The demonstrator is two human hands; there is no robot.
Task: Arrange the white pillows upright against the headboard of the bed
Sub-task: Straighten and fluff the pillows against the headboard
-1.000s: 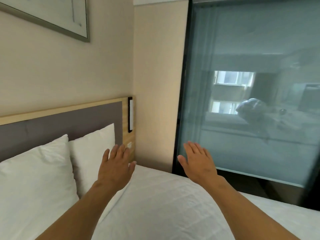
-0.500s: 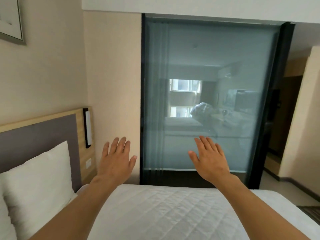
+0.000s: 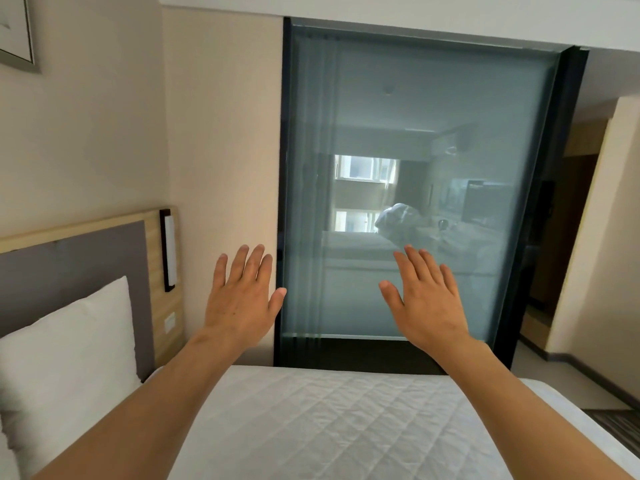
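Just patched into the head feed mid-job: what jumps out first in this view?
Two bare hands, the left hand and right hand, held open and empty in mid-air above the white bed. Behind them stands a big dark-framed glass panel reflecting the room. At far left a white pillow stands upright against the grey headboard.

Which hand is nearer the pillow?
Left. The left hand hovers just right of the pillow; the right hand is farther right, before the glass panel.
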